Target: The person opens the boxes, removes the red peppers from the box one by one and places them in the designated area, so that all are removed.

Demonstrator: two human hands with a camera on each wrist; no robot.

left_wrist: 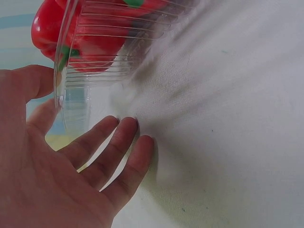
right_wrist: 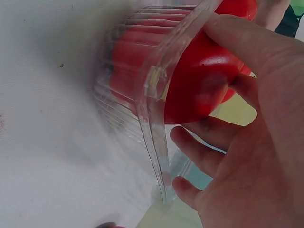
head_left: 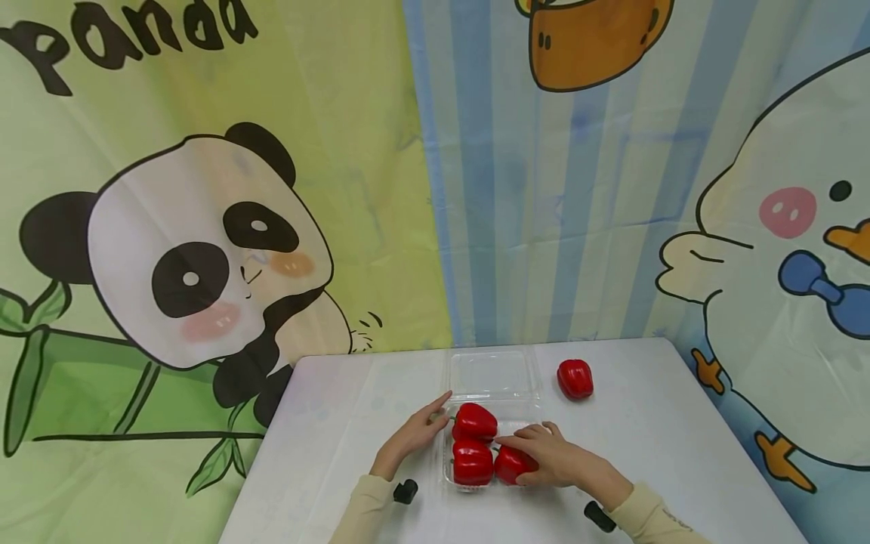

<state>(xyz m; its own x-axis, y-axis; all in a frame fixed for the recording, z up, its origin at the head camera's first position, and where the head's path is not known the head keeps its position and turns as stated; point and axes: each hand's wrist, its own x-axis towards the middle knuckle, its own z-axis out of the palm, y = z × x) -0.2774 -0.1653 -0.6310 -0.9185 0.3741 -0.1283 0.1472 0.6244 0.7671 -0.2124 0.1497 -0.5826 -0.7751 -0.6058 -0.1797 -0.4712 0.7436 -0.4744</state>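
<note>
Several red bell peppers sit in a clear plastic box with ribbed sides (left_wrist: 102,66). My right hand (head_left: 553,457) holds the bell pepper at the box's near right (right_wrist: 204,76), thumb on one side and fingers on the other. That pepper is partly inside the box. At the box's left side, my left hand (head_left: 416,434) touches the rim with thumb and forefinger. Its other fingers (left_wrist: 126,142) are spread out by the white tabletop. Another two peppers, the upper left one (head_left: 475,421) and the lower left one (head_left: 472,462), lie in the box.
A lone red bell pepper (head_left: 575,379) lies on the white table (head_left: 652,423), right of the box's lid. The clear lid (head_left: 492,374) is folded back flat towards the far edge. Behind the table hangs a printed cloth (head_left: 367,189) with a panda and a white bird.
</note>
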